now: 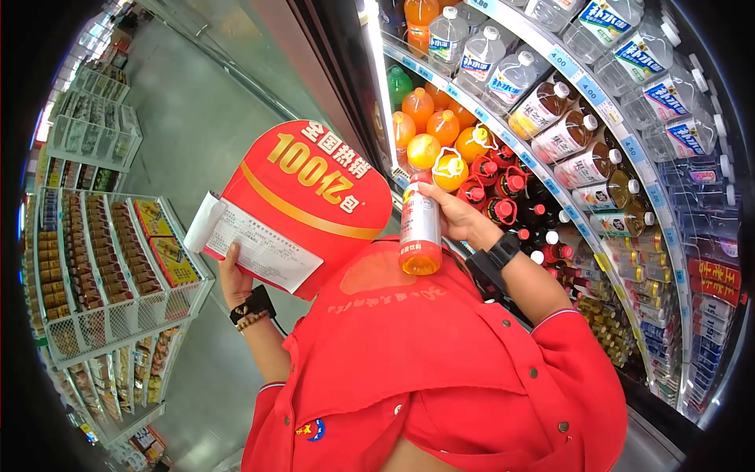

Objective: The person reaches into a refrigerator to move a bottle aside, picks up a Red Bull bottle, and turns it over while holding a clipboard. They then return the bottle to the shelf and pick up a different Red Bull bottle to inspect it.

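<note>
My right hand is closed around the upper part of a drink bottle, which has a pale and red label and orange liquid showing at its base. The bottle is held in front of my red apron. On the other side, my left hand grips the lower edge of a red sign board with gold and white lettering. A long printed receipt lies against the board under that hand, its far end curled. The fingers behind the board are hidden.
At my right is a drinks cooler with priced shelf edges, holding clear water bottles, orange soda bottles and dark bottles with red caps. A dark door frame stands beside it. Snack shelves line the aisle floor at left.
</note>
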Demonstrator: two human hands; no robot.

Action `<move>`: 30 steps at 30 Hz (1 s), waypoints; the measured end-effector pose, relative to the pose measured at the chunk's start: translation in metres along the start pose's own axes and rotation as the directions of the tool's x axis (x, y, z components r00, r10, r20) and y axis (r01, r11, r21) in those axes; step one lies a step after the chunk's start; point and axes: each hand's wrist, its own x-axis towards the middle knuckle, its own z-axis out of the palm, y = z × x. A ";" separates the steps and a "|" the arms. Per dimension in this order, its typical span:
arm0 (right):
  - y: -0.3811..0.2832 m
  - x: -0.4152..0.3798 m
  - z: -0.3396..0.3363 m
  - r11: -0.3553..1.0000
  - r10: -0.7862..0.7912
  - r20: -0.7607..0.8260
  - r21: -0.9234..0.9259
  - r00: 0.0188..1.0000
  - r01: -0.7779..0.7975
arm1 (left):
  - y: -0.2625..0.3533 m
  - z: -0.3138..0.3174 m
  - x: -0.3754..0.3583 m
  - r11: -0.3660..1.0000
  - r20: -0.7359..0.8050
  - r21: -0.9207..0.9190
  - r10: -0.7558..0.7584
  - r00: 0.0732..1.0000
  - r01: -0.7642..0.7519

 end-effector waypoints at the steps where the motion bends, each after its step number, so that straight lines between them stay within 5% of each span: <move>1: 0.003 0.001 0.001 1.000 0.002 -0.024 0.019 1.000 -0.002 | 0.000 0.000 0.000 1.000 0.001 -0.001 0.001 1.000 -0.001; 6: 0.001 -0.004 0.006 0.997 -0.046 0.003 0.064 0.999 0.046 | -0.001 -0.001 0.000 1.000 0.002 -0.013 -0.010 1.000 0.010; 14: -0.032 -0.041 0.040 0.890 -0.324 0.100 -0.304 0.941 0.339 | -0.001 0.000 -0.001 1.000 -0.013 -0.002 -0.005 1.000 0.005; 18: -0.034 -0.047 0.050 0.850 -0.392 0.161 -0.313 0.906 0.423 | 0.001 0.005 -0.002 0.999 -0.021 -0.029 -0.016 1.000 0.016; 30: -0.031 -0.056 0.055 0.751 -0.398 0.108 -0.533 0.911 0.391 | 0.000 0.001 0.000 0.999 -0.025 -0.033 -0.037 0.999 0.036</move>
